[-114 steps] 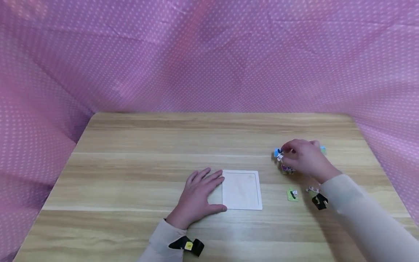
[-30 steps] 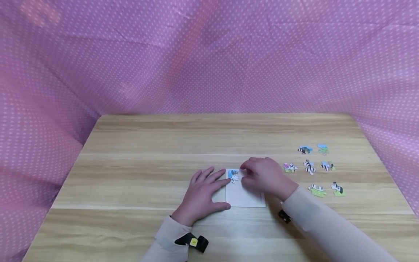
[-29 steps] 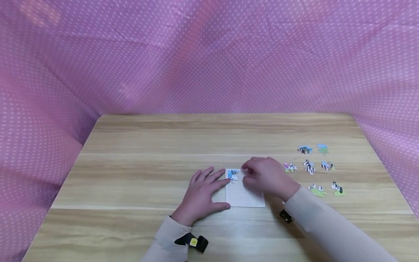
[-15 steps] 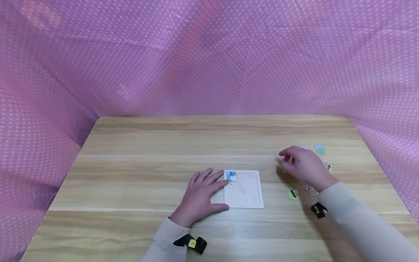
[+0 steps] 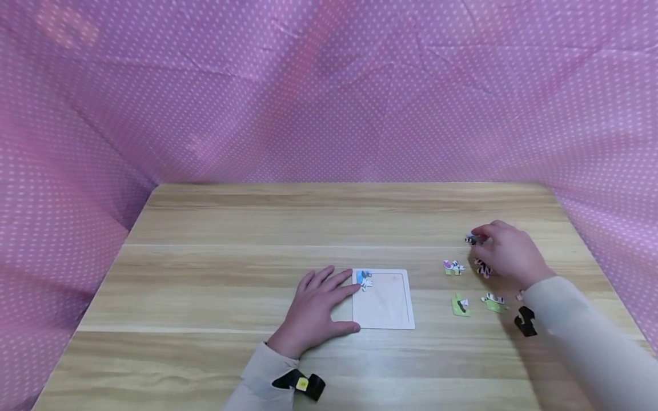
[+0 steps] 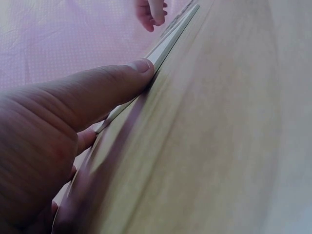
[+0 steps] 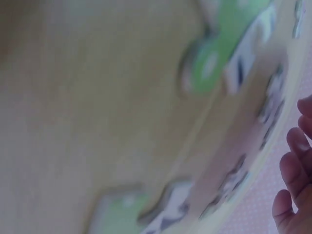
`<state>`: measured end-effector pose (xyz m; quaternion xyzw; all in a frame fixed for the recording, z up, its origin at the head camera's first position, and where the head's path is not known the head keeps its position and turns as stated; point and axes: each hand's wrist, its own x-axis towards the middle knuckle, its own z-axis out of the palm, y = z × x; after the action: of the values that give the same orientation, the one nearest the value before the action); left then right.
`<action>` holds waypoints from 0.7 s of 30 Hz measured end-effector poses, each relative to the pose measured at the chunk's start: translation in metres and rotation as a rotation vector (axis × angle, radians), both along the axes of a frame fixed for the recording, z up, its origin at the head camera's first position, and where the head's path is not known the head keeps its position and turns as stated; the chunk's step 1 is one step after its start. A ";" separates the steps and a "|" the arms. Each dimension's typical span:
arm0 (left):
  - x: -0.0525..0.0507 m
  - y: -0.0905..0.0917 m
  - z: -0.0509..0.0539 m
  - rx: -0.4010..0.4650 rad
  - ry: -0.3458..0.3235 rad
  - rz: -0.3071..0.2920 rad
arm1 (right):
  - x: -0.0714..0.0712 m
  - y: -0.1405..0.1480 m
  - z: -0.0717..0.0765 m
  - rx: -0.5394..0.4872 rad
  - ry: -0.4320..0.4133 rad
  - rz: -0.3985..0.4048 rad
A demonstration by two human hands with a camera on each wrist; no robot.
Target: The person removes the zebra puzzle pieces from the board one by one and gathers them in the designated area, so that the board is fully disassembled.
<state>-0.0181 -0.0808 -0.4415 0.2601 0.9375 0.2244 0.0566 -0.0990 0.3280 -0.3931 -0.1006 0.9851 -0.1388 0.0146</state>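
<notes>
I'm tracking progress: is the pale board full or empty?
Nearly empty: the board holds one puzzle piece, far left corner; no other piece shows on it.

Puzzle pieces (image 5: 453,267) right of the board (image 5: 388,305), one piece (image 5: 365,279) on it.

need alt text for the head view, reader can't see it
A person's left hand touches the left edge of a pale board bearing one blue-and-white puzzle piece in its upper left corner. The right hand reaches among loose pieces on a wooden table, with a purple dotted cloth behind.
</notes>
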 end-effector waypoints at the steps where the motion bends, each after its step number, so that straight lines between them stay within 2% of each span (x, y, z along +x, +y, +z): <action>1: 0.000 0.000 0.000 0.001 0.001 0.000 | -0.002 0.002 0.000 0.025 -0.001 -0.003; 5: 0.000 -0.001 0.000 0.005 0.008 -0.002 | -0.008 0.010 -0.003 0.099 -0.037 -0.023; 12: 0.002 -0.003 -0.003 0.009 0.011 -0.007 | -0.012 0.018 -0.006 0.086 -0.174 -0.032; 21: 0.001 0.000 -0.003 0.007 0.017 -0.001 | -0.021 0.022 0.004 0.086 -0.205 -0.010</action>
<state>-0.0169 -0.0808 -0.4442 0.2625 0.9371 0.2252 0.0480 -0.1200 0.3496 -0.3889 -0.0800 0.9840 -0.1062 0.1189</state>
